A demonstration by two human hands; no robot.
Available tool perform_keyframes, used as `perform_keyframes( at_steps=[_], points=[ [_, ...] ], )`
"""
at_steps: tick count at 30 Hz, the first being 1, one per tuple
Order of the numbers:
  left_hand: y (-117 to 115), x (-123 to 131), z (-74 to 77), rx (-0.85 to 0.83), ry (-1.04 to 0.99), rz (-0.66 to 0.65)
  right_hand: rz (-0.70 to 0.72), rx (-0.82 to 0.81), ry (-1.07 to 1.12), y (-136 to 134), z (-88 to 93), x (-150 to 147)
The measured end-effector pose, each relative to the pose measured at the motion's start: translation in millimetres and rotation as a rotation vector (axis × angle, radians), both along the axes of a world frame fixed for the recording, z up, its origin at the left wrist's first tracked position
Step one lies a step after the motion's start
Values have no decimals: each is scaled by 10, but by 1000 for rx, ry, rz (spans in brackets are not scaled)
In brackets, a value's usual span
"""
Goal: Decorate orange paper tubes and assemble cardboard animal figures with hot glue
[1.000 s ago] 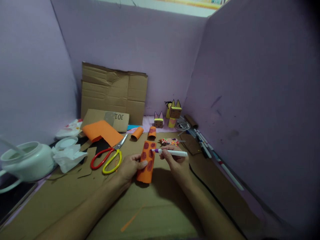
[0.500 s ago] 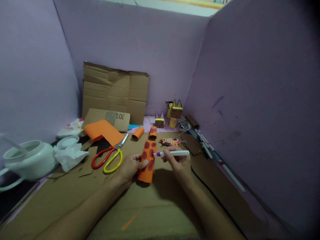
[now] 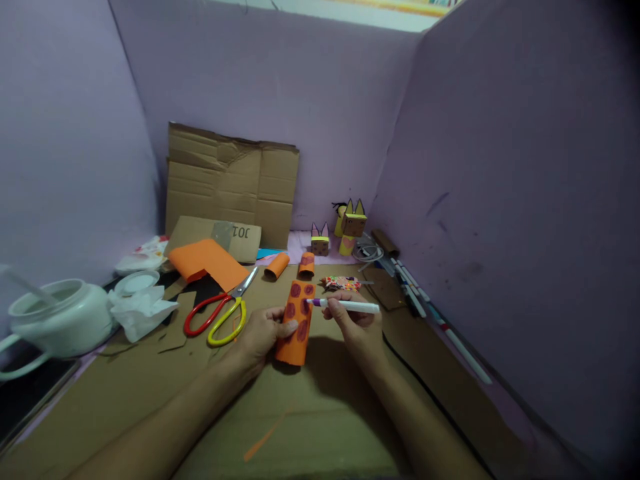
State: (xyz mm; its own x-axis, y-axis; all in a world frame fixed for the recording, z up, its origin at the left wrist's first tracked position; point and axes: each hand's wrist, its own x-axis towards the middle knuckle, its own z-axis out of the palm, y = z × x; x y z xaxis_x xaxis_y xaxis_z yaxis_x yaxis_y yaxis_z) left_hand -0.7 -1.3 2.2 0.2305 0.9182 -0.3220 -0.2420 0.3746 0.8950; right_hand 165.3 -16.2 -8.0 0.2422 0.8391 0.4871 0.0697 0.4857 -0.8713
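My left hand (image 3: 263, 337) grips an orange paper tube (image 3: 291, 351) by its left side, thumb across the front. Dark purple oval spots cover much of the tube's face. Between the fingers of my right hand (image 3: 357, 327) is a white marker (image 3: 357, 307), held nearly level, its purple tip touching a spot near the tube's upper right. Just behind stand or lie two smaller orange tubes, one plain (image 3: 277, 267) and one with a purple patch (image 3: 307, 265). Scissors (image 3: 220, 317) with a red and a yellow handle rest left of my left hand, blades pointing away.
A white pot (image 3: 65, 320) and crumpled tissue (image 3: 140, 313) are at left. Orange paper (image 3: 210, 263) lies before upright cardboard (image 3: 230, 180). Cat-faced cardboard figures (image 3: 353, 223) stand at the back. Several markers (image 3: 407, 287) line the right wall; a black cable (image 3: 430, 393) runs nearby.
The marker's tip has risen slightly on the tube, and the marker has tilted a little. My left hand keeps the same hold; the view has shifted very slightly.
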Motion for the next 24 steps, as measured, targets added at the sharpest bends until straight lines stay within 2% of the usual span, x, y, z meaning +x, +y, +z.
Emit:
perform_keyframes(
  at_steps=[11, 20, 24],
  points=[
    [10, -13, 3, 14, 2, -14, 53, -56, -64, -25, -33, 44],
    [19, -19, 17, -6, -4, -5, -33, -17, 74, -23, 37, 50],
    [20, -15, 20, -13, -8, 2, 48, -71, -15, -56, -1, 64]
  ],
)
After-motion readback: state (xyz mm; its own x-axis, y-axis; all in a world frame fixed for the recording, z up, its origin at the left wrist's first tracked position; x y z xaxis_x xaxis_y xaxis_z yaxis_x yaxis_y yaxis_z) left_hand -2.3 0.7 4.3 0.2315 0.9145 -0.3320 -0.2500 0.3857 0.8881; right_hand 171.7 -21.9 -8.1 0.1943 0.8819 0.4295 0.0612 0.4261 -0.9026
